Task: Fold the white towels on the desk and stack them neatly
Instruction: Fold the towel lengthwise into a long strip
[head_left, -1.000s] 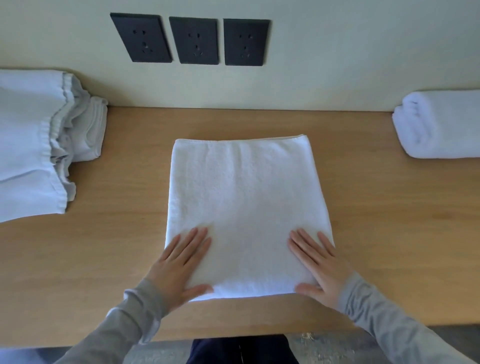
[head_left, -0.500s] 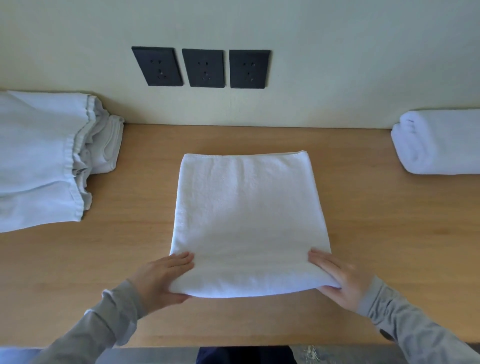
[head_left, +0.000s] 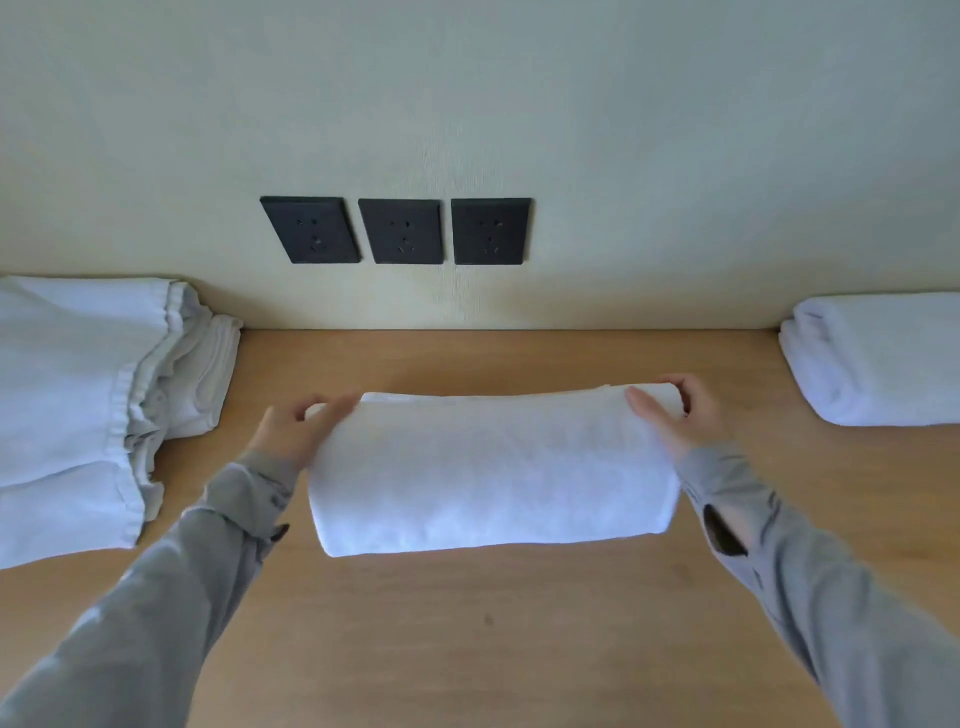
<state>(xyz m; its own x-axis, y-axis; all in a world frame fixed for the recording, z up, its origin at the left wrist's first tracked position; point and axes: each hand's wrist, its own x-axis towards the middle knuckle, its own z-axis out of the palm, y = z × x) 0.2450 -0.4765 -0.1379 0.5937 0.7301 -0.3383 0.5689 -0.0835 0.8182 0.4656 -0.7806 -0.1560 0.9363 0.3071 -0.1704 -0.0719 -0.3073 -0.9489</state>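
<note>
A white towel (head_left: 488, 467) lies folded over into a wide band in the middle of the wooden desk (head_left: 493, 623). My left hand (head_left: 296, 428) grips its far left corner, thumb on top. At the far right corner my right hand (head_left: 675, 415) pinches the doubled edge between thumb and fingers. A pile of loose white towels (head_left: 78, 405) sits at the left against the wall. One folded white towel (head_left: 872, 358) rests at the far right.
Three black wall sockets (head_left: 400, 231) sit on the pale wall behind the desk. Bare wood stretches between the middle towel and the desk's near edge. Grey sleeves cover both of my forearms.
Both hands have lifted the near edge of the flat towel and carried it away from me onto the far edge, folding the towel in half. The camera has tilted up.
</note>
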